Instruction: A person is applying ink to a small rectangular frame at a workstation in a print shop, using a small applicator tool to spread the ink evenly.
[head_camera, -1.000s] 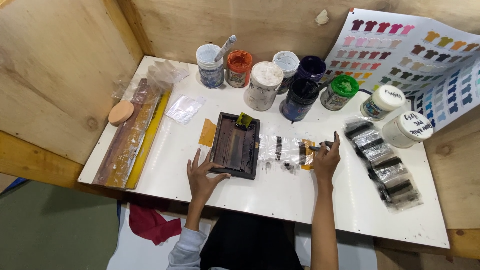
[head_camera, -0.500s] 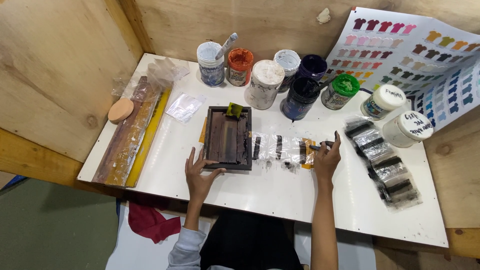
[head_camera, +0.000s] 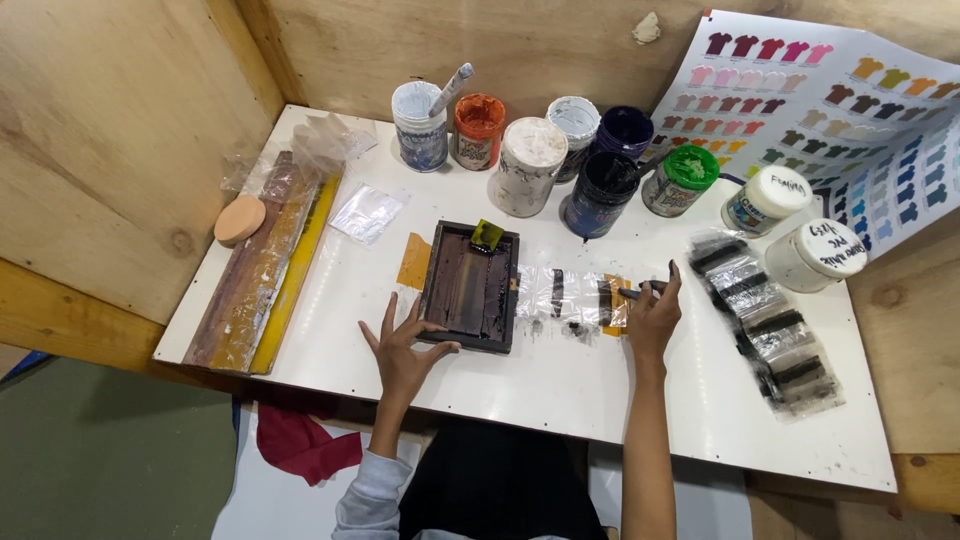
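I can't see much of the small dark tool (head_camera: 632, 293) in my right hand (head_camera: 652, 318); my fingers cover most of it, and only a short dark bit pokes out to the left. That grip is closed on the tool. My elbows and body are cut off at the bottom edge. The colour chart (head_camera: 850, 90) runs off the right edge.

The small dark frame (head_camera: 470, 286) lies flat near the middle of the white table (head_camera: 560, 390). It looks brown and stained, with a yellow-green blob at its top edge. My left hand (head_camera: 402, 352) has its fingers spread wide, not holding anything, and the fingertips touch the frame's lower left corner. Just right of the frame lies a clear plastic strip (head_camera: 565, 294) with black smears, and my right hand rests at its right end. Paint jars (head_camera: 527, 165) stand in a row behind.
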